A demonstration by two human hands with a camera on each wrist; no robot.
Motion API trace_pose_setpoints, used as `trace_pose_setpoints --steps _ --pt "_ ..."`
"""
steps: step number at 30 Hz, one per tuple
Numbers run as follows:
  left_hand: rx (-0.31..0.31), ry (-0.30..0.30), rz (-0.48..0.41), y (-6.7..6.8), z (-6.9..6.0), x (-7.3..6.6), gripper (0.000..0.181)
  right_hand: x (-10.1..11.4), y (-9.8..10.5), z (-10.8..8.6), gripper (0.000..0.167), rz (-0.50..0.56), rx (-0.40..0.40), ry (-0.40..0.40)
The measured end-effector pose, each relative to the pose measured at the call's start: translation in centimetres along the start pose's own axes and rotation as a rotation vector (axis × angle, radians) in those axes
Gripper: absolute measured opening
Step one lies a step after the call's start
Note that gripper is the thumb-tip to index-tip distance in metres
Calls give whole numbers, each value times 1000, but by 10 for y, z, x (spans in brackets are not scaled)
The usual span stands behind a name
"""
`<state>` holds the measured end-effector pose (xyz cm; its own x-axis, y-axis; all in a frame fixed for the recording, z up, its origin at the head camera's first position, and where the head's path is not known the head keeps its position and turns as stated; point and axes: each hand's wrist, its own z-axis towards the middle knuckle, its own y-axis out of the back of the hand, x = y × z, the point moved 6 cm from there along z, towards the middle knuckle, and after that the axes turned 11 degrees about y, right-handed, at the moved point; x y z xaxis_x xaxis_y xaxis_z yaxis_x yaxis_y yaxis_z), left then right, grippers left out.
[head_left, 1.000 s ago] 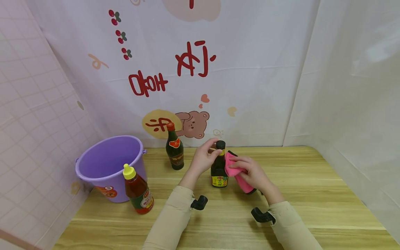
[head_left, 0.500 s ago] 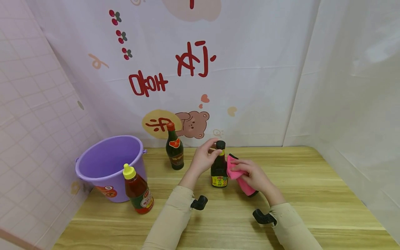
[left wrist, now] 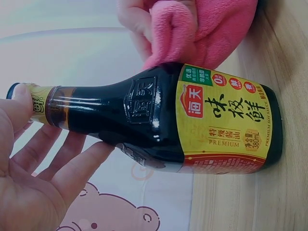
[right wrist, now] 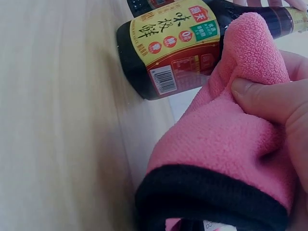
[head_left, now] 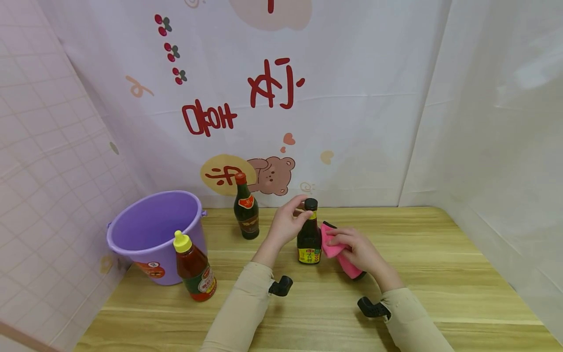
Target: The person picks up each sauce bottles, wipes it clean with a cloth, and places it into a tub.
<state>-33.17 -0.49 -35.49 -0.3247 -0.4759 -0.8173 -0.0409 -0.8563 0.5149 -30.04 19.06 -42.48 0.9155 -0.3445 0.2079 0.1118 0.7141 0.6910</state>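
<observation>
A dark soy sauce bottle point(head_left: 309, 239) with a yellow label stands upright on the wooden table. My left hand point(head_left: 285, 226) holds it at the neck, thumb and fingers around the part just below the black cap, as the left wrist view point(left wrist: 38, 168) also has it. On the bottle's right side, my right hand point(head_left: 358, 249) grips a bunched pink cloth point(head_left: 350, 269) with black edging. In the right wrist view the thumb presses into the cloth point(right wrist: 216, 130), which lies across the bottle's shoulder; whether it touches the glass there is hard to tell.
To the left stands a purple bucket point(head_left: 160, 230), with a yellow-capped red sauce bottle point(head_left: 196, 274) in front of it. A green bottle with a red cap point(head_left: 246, 210) is near the back wall. Printed white cloth encloses the table point(head_left: 440, 278).
My right hand has slid the pink cloth slightly down and to the right beside the soy sauce bottle. My left hand and the bottle stay in place.
</observation>
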Motion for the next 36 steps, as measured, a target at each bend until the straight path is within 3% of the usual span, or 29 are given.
trace_pose_setpoints --steps 13,24,36 --pt "0 0 -6 0 1 -1 35 -2 -7 -5 46 -36 56 6" --pt "3 16 -5 0 0 0 36 -4 -19 -8 42 -106 246 -95" --pt "4 3 -7 0 0 0 35 1 -29 1 38 -220 351 -83"
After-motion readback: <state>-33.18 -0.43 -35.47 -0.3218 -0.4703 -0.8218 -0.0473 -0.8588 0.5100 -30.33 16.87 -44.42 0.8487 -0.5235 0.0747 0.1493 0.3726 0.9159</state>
